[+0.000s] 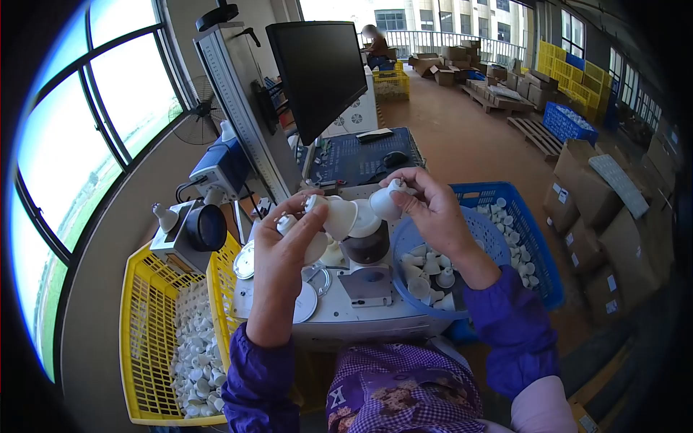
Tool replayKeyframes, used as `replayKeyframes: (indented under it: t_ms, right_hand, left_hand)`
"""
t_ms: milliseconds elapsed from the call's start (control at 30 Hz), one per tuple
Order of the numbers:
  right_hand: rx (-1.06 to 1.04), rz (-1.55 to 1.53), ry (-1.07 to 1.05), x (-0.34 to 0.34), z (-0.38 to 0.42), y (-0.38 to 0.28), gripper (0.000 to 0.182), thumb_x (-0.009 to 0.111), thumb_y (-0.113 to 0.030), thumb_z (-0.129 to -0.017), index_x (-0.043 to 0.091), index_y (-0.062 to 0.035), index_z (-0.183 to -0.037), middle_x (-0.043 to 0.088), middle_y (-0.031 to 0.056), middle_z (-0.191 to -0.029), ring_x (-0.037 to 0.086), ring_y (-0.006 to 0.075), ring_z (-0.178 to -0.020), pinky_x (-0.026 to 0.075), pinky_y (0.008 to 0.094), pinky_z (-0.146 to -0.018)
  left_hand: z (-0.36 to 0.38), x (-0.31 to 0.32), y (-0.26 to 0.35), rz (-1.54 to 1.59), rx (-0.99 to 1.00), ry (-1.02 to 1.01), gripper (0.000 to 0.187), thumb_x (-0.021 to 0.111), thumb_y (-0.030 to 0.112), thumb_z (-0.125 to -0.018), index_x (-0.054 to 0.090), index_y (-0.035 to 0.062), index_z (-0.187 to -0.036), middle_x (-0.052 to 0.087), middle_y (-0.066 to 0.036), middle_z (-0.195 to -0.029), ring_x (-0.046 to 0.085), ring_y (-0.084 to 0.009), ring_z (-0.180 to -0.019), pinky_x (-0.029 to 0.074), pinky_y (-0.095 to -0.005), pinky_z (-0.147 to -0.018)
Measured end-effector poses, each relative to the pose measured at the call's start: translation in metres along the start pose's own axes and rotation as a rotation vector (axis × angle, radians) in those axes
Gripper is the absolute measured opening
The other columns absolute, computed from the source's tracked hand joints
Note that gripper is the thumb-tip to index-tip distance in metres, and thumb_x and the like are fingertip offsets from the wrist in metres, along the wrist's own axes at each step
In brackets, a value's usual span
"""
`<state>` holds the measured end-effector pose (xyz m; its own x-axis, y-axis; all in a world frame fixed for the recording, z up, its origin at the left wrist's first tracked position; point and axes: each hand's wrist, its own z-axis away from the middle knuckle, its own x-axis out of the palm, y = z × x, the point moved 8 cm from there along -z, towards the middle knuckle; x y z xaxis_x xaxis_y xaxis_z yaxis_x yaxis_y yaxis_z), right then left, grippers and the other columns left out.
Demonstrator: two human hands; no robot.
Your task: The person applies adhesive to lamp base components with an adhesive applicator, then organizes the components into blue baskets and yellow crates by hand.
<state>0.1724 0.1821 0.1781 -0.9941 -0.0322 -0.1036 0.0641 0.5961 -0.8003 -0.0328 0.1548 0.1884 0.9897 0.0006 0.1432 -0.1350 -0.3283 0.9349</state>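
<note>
The left hand (278,247) is closed around two white cup-shaped pieces, the nearer one (316,249) low against the fingers and the farther one (341,219) pointing its wide end to the right. The right hand (438,215) pinches a single white piece (385,206) by its narrow end between thumb and fingers, its mouth tipped down and to the left (all three are held up over the worktable). Beneath and between the hands stands a dark round fixture (365,247) on the white worktable (346,316), with a flat metal ring (315,280) to its left. Just right of the fixture, a translucent blue basin (497,244) holds more white pieces (432,268), partly behind the right forearm. Farther right, a blue crate (550,268) carries another heap, while on the near left a yellow crate (144,346) is filled with many similar pieces. Above that crate sits a machine head with a dark round lens (208,228). Beyond the hands are a dark monitor (317,76), a keyboard (375,135) and a mouse (395,159); cardboard boxes (577,206) stand to the right, and far off a person (377,49) sits near the railing.
</note>
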Motion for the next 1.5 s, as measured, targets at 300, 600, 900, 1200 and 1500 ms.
replayKeyframes:
  t_ms: [300, 600, 900, 1200, 1500]
  right_hand:
    - [0.029, 0.398, -0.198, 0.051, -0.018, 0.014, 0.02, 0.06, -0.014, -0.087, 0.058, -0.0054, -0.104, 0.061, 0.0127, -0.094, 0.059, 0.024, -0.089, 0.045, 0.0334, -0.082]
    - [-0.022, 0.523, -0.232, 0.052, -0.017, 0.007, 0.02, 0.06, -0.015, -0.087, 0.058, -0.0079, -0.106, 0.057, 0.0127, -0.095, 0.055, 0.0267, -0.094, 0.043, 0.0347, -0.084]
    - [-0.016, 0.346, -0.381, 0.054, -0.02, 0.021, 0.022, 0.057, -0.018, -0.089, 0.056, -0.0134, -0.111, 0.052, 0.0131, -0.1, 0.052, 0.0259, -0.096, 0.041, 0.035, -0.089]
    - [0.014, 0.333, -0.301, 0.053, -0.019, 0.029, 0.018, 0.057, -0.011, -0.088, 0.058, -0.0097, -0.106, 0.062, 0.005, -0.101, 0.051, 0.0209, -0.101, 0.041, 0.034, -0.091]
    - [0.158, 0.311, -0.068, -0.024, 0.021, 0.055, 0.017, 0.062, -0.011, -0.086, 0.06, 0.002, -0.097, 0.065, 0.0095, -0.086, 0.062, 0.015, -0.078, 0.049, 0.0273, -0.07]
  left_hand:
    - [0.056, -0.063, -0.043, 0.154, -0.106, 0.112, 0.019, 0.065, 0.008, -0.081, 0.065, -0.0019, -0.098, 0.06, -0.01, -0.11, 0.057, -0.0148, -0.096, 0.044, -0.0274, -0.086]
    - [0.077, -0.065, -0.068, 0.158, -0.201, 0.094, 0.019, 0.066, 0.008, -0.081, 0.065, -0.0013, -0.097, 0.06, -0.009, -0.109, 0.057, -0.0156, -0.097, 0.043, -0.0285, -0.086]
    - [0.091, -0.063, -0.087, 0.188, -0.277, 0.086, 0.018, 0.066, 0.007, -0.08, 0.065, -0.0005, -0.096, 0.061, -0.009, -0.11, 0.057, -0.0157, -0.096, 0.044, -0.0278, -0.085]
    - [0.101, -0.057, -0.098, 0.191, -0.362, 0.087, 0.017, 0.067, 0.007, -0.08, 0.066, -0.0006, -0.094, 0.061, -0.01, -0.111, 0.058, -0.0162, -0.097, 0.044, -0.0278, -0.085]
    - [0.114, -0.096, -0.095, 0.15, -0.27, 0.272, 0.022, 0.065, 0.008, -0.079, 0.065, -0.0026, -0.099, 0.06, -0.013, -0.112, 0.057, -0.0192, -0.101, 0.042, -0.0308, -0.09]
